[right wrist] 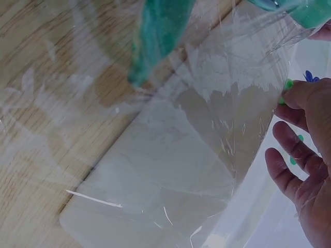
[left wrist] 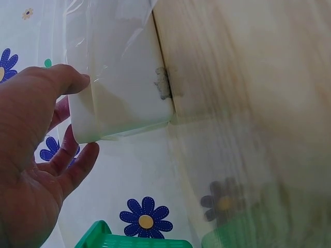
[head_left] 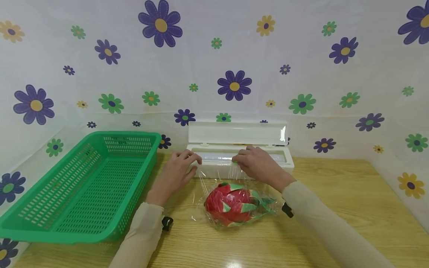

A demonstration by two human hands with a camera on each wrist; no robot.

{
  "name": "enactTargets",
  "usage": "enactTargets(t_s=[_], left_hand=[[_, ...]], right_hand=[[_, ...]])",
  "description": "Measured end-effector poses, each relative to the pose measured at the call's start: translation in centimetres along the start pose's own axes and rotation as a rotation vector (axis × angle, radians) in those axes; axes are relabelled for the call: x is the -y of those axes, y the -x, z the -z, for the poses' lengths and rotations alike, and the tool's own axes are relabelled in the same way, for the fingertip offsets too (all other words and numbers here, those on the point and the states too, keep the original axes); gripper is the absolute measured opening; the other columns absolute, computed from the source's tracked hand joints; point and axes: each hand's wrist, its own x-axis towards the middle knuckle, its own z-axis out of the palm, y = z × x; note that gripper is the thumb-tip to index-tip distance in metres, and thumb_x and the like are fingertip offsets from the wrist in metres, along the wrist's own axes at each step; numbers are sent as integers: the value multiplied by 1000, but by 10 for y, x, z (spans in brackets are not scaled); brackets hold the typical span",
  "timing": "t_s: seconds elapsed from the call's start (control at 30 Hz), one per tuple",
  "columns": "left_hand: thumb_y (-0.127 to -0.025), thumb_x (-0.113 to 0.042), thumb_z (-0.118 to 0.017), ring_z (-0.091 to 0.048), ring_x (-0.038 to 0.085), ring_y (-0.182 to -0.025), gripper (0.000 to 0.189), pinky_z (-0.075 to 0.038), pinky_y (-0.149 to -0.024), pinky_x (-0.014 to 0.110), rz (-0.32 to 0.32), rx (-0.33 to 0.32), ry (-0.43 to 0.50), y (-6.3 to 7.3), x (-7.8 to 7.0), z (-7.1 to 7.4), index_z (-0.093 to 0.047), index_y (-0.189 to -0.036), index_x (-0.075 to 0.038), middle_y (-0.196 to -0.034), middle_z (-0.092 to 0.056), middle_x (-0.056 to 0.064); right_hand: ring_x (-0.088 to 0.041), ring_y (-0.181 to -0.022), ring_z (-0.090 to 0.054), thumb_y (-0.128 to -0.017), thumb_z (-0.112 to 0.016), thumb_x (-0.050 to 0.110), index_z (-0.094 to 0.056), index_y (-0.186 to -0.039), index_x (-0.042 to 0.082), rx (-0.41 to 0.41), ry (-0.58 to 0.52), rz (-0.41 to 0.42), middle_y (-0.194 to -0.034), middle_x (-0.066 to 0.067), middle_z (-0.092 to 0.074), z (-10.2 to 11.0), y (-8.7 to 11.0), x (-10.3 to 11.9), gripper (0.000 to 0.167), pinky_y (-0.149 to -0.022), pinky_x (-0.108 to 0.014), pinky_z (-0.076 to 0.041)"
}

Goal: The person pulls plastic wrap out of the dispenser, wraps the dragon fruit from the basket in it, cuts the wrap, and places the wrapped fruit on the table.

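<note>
A white cling film dispenser [head_left: 210,171] lies crosswise on the table, its lid [head_left: 234,133] raised and a film roll [head_left: 216,156] inside. My left hand [head_left: 179,167] grips its left end, thumb on the front edge and fingers round the corner. With thumb and index finger, my right hand [head_left: 261,165] pinches a small green slider [right wrist: 286,91] at the dispenser's front edge. Clear cling film [right wrist: 150,204] runs from there over the front wall, gathered into creases. In front lies a red dragon fruit [head_left: 229,203] with green scales, covered by the film.
A green perforated basket [head_left: 100,186] stands on the left. The wooden table [head_left: 342,201] stretches to the right, and a flower-printed sheet [head_left: 201,63] hangs close behind the dispenser.
</note>
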Motion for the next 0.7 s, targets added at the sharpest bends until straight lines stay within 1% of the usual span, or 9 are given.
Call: enactTargets(t_s=[0.2,0.33,0.57,0.7], left_hand=[[-99,-18,-67,-63,29,-109,12,-48,-105,50,16,18,5,0,1,-1,-68,-110,-22,-116,-69,4],[-99,-18,-67,-63,29,-109,12,-49,-105,50,18,21,6,-1,1,-1,-68,-111,-22,-116,-68,4],[-99,-18,-67,-62,30,-109,13,-48,-105,49,26,27,9,0,0,-1,-68,-111,-22,-117,-68,4],[-98,-17,-67,-62,31,-108,13,-49,-104,50,24,19,8,0,0,0,-68,-111,-22,-117,-68,5]], right_hand=[[-23,-94,-67,-93,-72,6,-76,-112,10,1,6,4,-105,-3,-77,1,0,0,20,-83,-39,-57],[-24,-97,-68,-93,-73,7,-76,-113,10,9,4,-12,-106,-3,-78,2,0,0,21,-86,-40,-58],[-24,-93,-68,-92,-73,5,-76,-111,9,-9,0,-4,-103,-4,-78,1,1,-2,20,-84,-40,-58],[-23,-94,-67,-93,-73,6,-76,-112,10,11,-19,-30,-105,-4,-78,3,3,-3,20,-85,-39,-58]])
